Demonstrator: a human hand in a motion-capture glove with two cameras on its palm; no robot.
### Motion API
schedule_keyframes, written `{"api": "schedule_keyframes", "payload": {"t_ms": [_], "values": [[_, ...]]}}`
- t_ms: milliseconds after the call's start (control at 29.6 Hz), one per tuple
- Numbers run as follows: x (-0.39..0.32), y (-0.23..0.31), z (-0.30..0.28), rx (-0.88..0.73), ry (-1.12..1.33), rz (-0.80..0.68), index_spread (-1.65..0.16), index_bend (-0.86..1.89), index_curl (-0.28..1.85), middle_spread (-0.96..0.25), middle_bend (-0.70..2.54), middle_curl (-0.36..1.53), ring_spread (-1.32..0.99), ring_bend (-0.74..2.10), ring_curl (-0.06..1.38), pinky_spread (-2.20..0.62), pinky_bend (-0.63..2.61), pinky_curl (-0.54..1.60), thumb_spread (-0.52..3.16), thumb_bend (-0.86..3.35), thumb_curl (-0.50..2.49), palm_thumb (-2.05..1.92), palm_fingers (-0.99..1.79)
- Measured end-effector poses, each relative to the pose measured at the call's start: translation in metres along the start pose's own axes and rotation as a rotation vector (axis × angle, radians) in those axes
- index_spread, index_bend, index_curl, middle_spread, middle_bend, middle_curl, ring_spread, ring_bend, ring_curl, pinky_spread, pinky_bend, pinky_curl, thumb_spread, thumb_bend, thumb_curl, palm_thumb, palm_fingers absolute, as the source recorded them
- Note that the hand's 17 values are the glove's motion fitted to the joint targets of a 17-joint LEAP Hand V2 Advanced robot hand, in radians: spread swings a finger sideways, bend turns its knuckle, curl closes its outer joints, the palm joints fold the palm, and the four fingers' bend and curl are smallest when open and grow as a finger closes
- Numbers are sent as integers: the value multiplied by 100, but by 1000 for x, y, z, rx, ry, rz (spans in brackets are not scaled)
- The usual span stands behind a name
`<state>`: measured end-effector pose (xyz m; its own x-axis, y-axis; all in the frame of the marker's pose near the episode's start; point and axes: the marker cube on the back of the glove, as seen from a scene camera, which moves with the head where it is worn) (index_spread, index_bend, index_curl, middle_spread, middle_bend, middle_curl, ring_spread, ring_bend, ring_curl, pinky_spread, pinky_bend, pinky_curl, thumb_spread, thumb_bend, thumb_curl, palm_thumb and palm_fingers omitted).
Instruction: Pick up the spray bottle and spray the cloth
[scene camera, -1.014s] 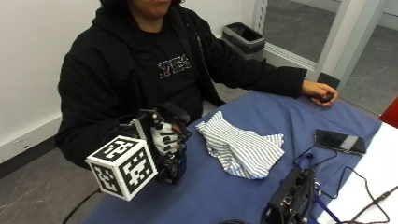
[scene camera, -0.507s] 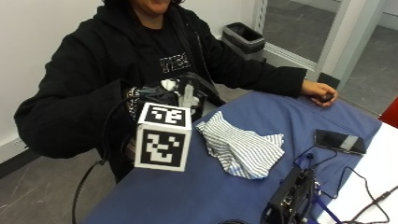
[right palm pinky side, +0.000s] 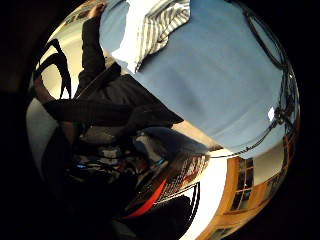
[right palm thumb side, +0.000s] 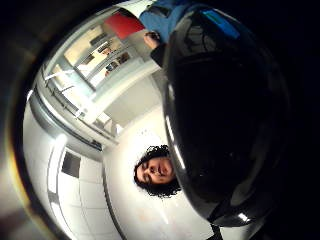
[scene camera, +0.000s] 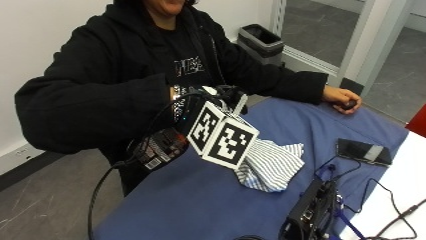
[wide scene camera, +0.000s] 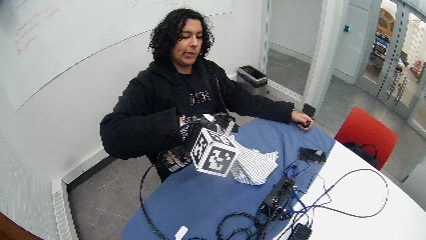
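The black-gloved right hand (scene camera: 223, 97) is raised above the blue tabletop (scene camera: 200, 200), apparently gripping a white-nozzled spray bottle (scene camera: 238, 104); the crumpled striped cloth (scene camera: 269, 165) lies just below.

Cloth (scene camera: 269, 165) on table (scene camera: 200, 200), phone (scene camera: 363, 151) beyond it, bin (scene camera: 261, 42) behind table

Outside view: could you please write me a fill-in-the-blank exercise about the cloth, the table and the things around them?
1. The cloth has a ___ pattern.
2. It lies on a table whose top is ___ in colour.
3. The black bin behind the person stands on the ___.
4. The chair at the table's far side is ___.

Missing words: striped; blue; floor; red.
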<state>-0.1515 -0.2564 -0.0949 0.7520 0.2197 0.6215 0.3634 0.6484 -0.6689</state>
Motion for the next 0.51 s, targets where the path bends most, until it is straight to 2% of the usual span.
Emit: {"api": "schedule_keyframes", "payload": {"t_ms": [237, 507], "values": [[0, -31, 22, -149, 69, 167, -27, 17, 60, -17, 65, 60, -19, 76, 52, -25, 57, 47, 74, 0, 84, 107, 127], [3, -59, 41, -251, 135, 287, -26, 17, 60, -17, 64, 60, -19, 76, 52, -25, 59, 47, 79, 0, 87, 107, 127]]}}
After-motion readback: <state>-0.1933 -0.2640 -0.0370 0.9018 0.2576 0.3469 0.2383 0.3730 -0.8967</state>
